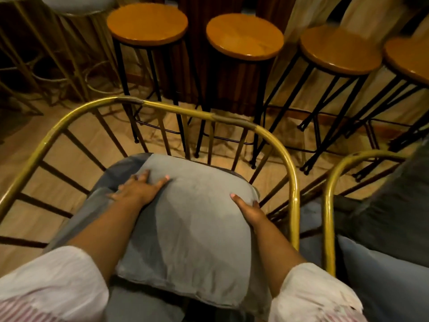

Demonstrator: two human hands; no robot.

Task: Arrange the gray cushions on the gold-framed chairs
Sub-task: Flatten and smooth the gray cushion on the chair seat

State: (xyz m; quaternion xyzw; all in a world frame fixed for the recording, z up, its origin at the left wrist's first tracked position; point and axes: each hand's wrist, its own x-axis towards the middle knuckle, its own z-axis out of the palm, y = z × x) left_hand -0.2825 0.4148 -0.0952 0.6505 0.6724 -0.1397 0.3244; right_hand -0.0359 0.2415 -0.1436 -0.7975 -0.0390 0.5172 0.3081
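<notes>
A gray cushion point(195, 233) lies on the seat of a gold-framed chair point(274, 138) whose curved back rail arcs around it. My left hand point(141, 188) rests flat on the cushion's upper left corner, fingers spread. My right hand point(249, 210) grips the cushion's right edge near the far corner. A bluish seat pad point(92, 205) shows under the cushion on the left. A second gold-framed chair point(329, 205) stands to the right with a dark gray cushion point(394, 205) leaning in it.
Several wooden-topped bar stools point(245, 36) on black metal legs stand in a row just beyond the chair back. A gold-legged stool point(76, 3) with a pale seat is at the far left. Wooden floor point(34, 140) shows between the spindles.
</notes>
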